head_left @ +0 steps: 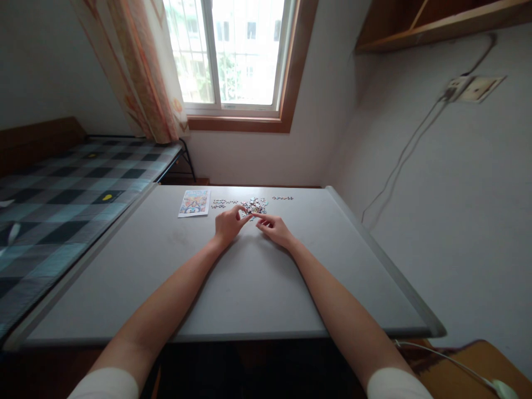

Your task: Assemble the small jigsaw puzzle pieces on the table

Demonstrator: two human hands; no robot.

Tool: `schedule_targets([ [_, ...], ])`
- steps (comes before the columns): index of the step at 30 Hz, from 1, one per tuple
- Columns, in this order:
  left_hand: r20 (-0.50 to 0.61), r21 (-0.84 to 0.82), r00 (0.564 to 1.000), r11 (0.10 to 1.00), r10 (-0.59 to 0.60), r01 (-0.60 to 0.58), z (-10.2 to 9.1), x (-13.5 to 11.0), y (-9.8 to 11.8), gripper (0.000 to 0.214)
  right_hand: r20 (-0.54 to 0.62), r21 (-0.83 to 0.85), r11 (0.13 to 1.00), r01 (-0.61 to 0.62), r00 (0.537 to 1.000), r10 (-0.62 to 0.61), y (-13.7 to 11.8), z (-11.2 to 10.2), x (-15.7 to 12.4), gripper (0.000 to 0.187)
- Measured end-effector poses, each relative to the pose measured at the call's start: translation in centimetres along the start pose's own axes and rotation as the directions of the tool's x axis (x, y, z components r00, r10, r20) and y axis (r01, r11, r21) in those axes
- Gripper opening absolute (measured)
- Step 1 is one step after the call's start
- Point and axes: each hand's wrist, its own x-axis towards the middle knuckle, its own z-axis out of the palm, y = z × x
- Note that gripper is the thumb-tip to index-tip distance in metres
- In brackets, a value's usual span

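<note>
A loose pile of small jigsaw puzzle pieces [258,204] lies toward the far side of the pale table [257,293]. At the pile's near left edge, my left hand [228,226] has its thumb and forefinger bent toward each other around what looks like a puzzle piece, too small to see clearly. My right hand [277,229] reaches in from the right, its forefinger stretched out to the pile beside my left thumb tip and its other fingers curled. Joined puzzle pieces [222,203] form short strips left of the pile. Another joined strip [282,198] lies to its right.
A printed picture card [194,203] lies left of the pieces. A bed with a checked cover [83,183] stands along the left side. The window [233,55] and curtain [137,72] are beyond the table; a cable [399,160] hangs on the right wall.
</note>
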Motion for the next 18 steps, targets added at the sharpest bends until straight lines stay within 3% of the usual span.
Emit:
schedule_targets([
  [18,0.036,-0.040,0.999,0.999,-0.001,0.003,-0.13,0.01,0.10,0.035,0.037,-0.001,1.000,0.017,0.999,-0.017,0.62,-0.05,0.07,0.048],
])
